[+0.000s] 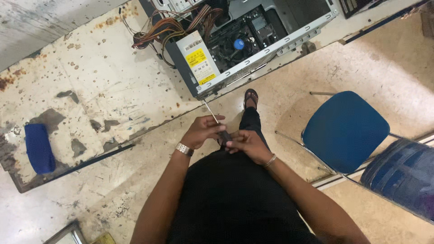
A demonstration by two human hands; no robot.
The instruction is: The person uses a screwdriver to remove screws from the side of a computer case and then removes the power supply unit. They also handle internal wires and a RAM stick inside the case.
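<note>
screwdriver (217, 124) | left hand (203, 132) grip closed on it | right hand (246, 143) pinching handle

Rusty, chipped painted table (90, 81); bare metal computer case (271, 47); glossy steel screwdriver (211, 113) shaft.

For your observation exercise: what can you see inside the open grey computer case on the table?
Inside the open grey metal computer case: a round blue-centred cooling fan, a bundle of coloured wires and a labelled grey power supply box. The box hides whatever lies beneath it.
</note>
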